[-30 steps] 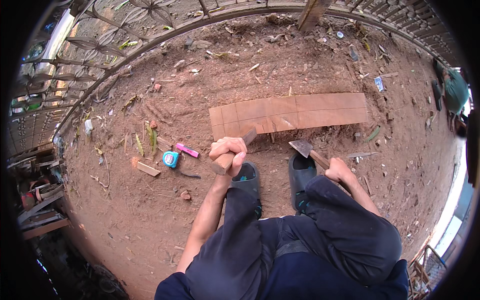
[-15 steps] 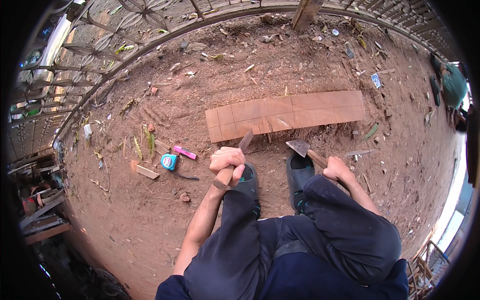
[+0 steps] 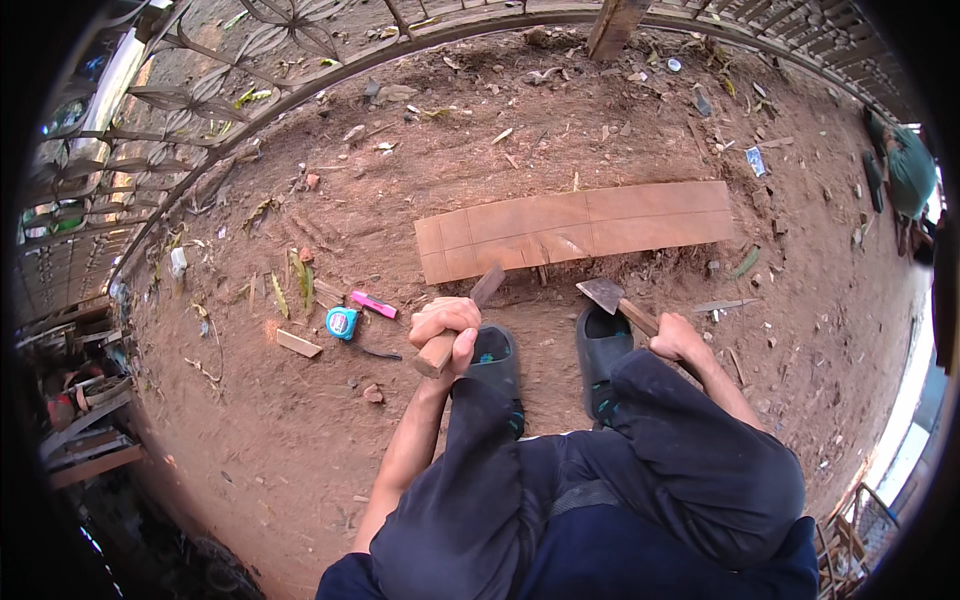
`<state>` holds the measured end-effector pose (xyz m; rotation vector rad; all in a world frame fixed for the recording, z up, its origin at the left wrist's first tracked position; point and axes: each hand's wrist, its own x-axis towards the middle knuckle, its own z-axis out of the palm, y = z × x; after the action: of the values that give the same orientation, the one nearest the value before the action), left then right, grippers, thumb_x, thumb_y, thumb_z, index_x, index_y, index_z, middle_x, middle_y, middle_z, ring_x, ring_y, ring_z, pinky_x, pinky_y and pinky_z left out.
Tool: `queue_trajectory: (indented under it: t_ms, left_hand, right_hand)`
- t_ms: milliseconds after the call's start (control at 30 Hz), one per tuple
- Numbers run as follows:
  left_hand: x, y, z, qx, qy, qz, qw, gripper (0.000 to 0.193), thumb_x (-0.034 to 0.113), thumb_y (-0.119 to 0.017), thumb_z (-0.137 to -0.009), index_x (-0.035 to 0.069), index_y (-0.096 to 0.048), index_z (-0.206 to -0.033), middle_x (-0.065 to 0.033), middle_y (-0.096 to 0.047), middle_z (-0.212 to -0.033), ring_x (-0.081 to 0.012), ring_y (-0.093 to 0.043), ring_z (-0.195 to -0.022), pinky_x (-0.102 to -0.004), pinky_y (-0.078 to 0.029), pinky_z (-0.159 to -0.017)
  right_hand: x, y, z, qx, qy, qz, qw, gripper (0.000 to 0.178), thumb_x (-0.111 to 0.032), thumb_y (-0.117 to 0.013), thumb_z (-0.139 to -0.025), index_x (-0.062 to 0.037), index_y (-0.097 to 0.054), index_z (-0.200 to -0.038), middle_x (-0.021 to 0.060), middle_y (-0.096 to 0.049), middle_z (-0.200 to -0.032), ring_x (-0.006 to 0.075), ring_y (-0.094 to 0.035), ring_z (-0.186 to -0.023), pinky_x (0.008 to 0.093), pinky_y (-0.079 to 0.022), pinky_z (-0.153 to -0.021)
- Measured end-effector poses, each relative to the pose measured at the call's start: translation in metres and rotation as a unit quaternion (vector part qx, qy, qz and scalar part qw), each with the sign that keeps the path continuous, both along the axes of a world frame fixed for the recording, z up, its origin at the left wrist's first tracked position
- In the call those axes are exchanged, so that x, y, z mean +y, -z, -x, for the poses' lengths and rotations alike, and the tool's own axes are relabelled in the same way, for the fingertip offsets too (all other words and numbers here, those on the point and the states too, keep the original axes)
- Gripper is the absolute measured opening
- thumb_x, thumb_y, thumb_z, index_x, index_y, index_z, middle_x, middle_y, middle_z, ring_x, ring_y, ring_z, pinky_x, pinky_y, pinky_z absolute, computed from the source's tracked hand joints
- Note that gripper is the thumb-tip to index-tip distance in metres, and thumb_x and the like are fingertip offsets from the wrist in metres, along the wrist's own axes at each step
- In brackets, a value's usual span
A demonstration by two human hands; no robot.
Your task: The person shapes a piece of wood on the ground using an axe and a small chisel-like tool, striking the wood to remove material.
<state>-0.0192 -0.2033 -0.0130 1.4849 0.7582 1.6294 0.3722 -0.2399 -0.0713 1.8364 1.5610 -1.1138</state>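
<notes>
Closed fingers of my left hand (image 3: pixel 446 328) wrap the wooden handle of a chisel (image 3: pixel 487 286). Its flat dark blade points away from me, its tip near the close edge of a reddish-brown wooden board (image 3: pixel 655 217); I cannot tell whether they touch. The board lies crosswise on the dirt, marked with pencil lines, with a chipped notch midway along its near edge. My right hand (image 3: pixel 678 337) grips the wooden handle of a hatchet (image 3: pixel 601 293), whose dark, wedge-shaped head is over my right shoe (image 3: pixel 604 345).
A blue tape measure (image 3: pixel 341 322), a pink marker (image 3: pixel 374 304) and a wood offcut (image 3: pixel 298 343) lie on the left. Beyond the littered dirt runs a metal fence (image 3: pixel 270 105). Scrap wood (image 3: pixel 95 465) is stacked at far left; a person in green (image 3: pixel 910 172) is at far right.
The chisel's handle end has swung slightly to the left in my left hand. My right hand keeps the hatchet in nearly the same place.
</notes>
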Motion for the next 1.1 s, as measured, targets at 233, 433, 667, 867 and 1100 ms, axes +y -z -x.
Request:
queue_trajectory:
  t_ms: [233,433,667,867,1100]
  left_hand:
    - [-0.002,-0.014,-0.025,0.104,0.071,-0.079,0.989,0.02,-0.004,-0.066,-0.068,0.002,-0.047,-0.064,-0.006,-0.051,-0.055,-0.0207,-0.053,-0.045,-0.0316,-0.044,-0.045]
    - [-0.007,0.009,-0.033,0.176,0.144,-0.158,0.961,0.032,0.004,-0.075,-0.064,0.006,-0.043,-0.059,-0.0046,-0.044,-0.059,-0.0214,-0.05,-0.048,-0.0327,-0.039,-0.042]
    - [-0.007,0.017,-0.041,0.173,0.122,-0.195,0.958,0.032,0.001,-0.078,-0.067,0.005,-0.046,-0.063,-0.0034,-0.044,-0.058,-0.0193,-0.048,-0.046,-0.0316,-0.036,-0.04]
    - [-0.009,0.018,-0.042,0.19,0.12,-0.203,0.953,0.034,0.004,-0.08,-0.064,0.005,-0.047,-0.061,-0.0032,-0.044,-0.058,-0.0186,-0.049,-0.046,-0.0309,-0.036,-0.041]
    - [-0.008,0.015,-0.04,0.209,0.087,-0.195,0.954,0.037,0.014,-0.08,-0.059,0.008,-0.043,-0.059,-0.003,-0.045,-0.06,-0.0184,-0.052,-0.049,-0.031,-0.041,-0.042]
  right_hand:
    - [0.0,0.009,-0.002,-0.014,-0.017,0.01,1.0,0.039,-0.016,-0.061,-0.064,0.0072,-0.069,-0.094,0.0314,-0.067,-0.097,0.0419,-0.066,-0.1,0.0453,-0.052,-0.091]
    - [-0.001,0.009,-0.004,-0.017,-0.019,0.012,1.0,0.039,-0.02,-0.063,-0.065,0.0059,-0.07,-0.094,0.0305,-0.068,-0.097,0.0417,-0.066,-0.1,0.0454,-0.052,-0.091]
    - [0.0,0.008,-0.002,-0.026,-0.012,0.016,0.999,0.039,-0.019,-0.062,-0.065,0.0054,-0.07,-0.094,0.0305,-0.068,-0.098,0.0419,-0.066,-0.101,0.0454,-0.051,-0.092]
    - [0.0,0.01,-0.004,-0.019,-0.017,0.02,0.999,0.039,-0.018,-0.061,-0.065,0.0057,-0.07,-0.095,0.0309,-0.068,-0.096,0.0419,-0.066,-0.099,0.0456,-0.052,-0.091]
    - [0.007,-0.007,0.007,-0.01,-0.011,0.021,1.0,0.04,-0.018,-0.062,-0.065,0.0063,-0.07,-0.096,0.0316,-0.067,-0.097,0.0421,-0.066,-0.099,0.0454,-0.052,-0.091]
